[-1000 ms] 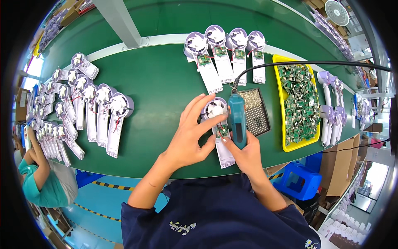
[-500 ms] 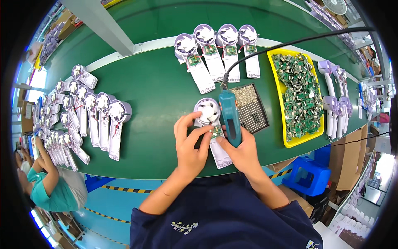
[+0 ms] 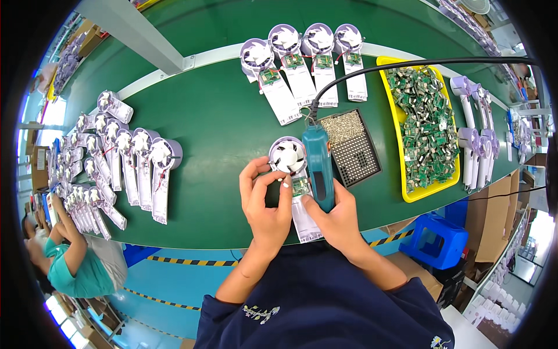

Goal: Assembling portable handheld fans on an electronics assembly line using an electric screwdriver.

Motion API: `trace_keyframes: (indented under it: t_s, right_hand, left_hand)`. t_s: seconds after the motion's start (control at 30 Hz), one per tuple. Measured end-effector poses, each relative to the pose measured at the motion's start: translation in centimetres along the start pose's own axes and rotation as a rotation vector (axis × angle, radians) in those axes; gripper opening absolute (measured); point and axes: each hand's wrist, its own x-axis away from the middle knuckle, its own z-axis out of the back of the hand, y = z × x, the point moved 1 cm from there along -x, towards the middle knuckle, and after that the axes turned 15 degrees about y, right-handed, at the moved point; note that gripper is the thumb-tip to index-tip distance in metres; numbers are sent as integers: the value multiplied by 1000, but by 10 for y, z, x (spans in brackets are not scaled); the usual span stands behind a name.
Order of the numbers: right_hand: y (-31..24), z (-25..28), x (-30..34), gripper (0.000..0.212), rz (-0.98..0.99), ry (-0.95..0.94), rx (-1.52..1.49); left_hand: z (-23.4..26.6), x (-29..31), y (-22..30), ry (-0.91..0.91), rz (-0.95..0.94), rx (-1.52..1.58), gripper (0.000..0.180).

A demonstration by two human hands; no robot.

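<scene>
In front of me lies a handheld fan body, its lilac ring holding white blades (image 3: 288,157) and its white handle (image 3: 306,225) pointing toward me. A small green circuit board (image 3: 300,187) sits on the upper handle. My left hand (image 3: 267,200) is beside it, thumb and forefinger brought together at the board's left edge; a tiny pale bit shows there, too small to name. Another left finger touches the fan's ring. My right hand (image 3: 338,216) grips a teal electric screwdriver (image 3: 318,166) lying along the handle's right side, cable end away from me. My right thumb presses by the board.
A black perforated tray (image 3: 356,160) of small screws lies right of the screwdriver. Beyond it is a yellow tray (image 3: 405,168) heaped with circuit boards. Several fans with boards (image 3: 283,96) lie at the back; more fans (image 3: 161,174) crowd the left. The black cable (image 3: 407,65) arches rightward. A co-worker (image 3: 87,264) is at left.
My left forefinger and thumb have shifted slightly left from over the board to its edge. The screwdriver stays in my right hand. The view has moved a little.
</scene>
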Motion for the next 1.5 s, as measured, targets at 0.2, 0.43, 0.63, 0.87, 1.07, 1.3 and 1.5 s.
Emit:
trace_keyframes:
  t_s: [0.2,0.43,0.63,0.87,1.07,1.3,1.5]
  right_hand:
    - [-1,0,1,22,28,24,-55]
    - [0,1,-1,21,-18,-6,-126]
    - [1,8,-3,22,0,-29,-76]
    - [3,11,-5,23,-20,-30,-53]
    - [-4,11,-1,20,136,46,119]
    - [-2,13,-2,21,105,33,52]
    - [4,14,-3,23,105,20,54]
  left_hand:
    - [0,-5,2,-26,59,28,13]
    - [8,-18,3,-111,-28,-10,17]
    - [20,-50,-6,-501,-21,237,64]
    - [12,-57,-11,-670,8,75,73]
    - [8,-55,-12,-617,-45,58,70]
    - [8,-54,-15,-614,-97,18,69]
    - [9,-54,-10,-615,-135,50,69]
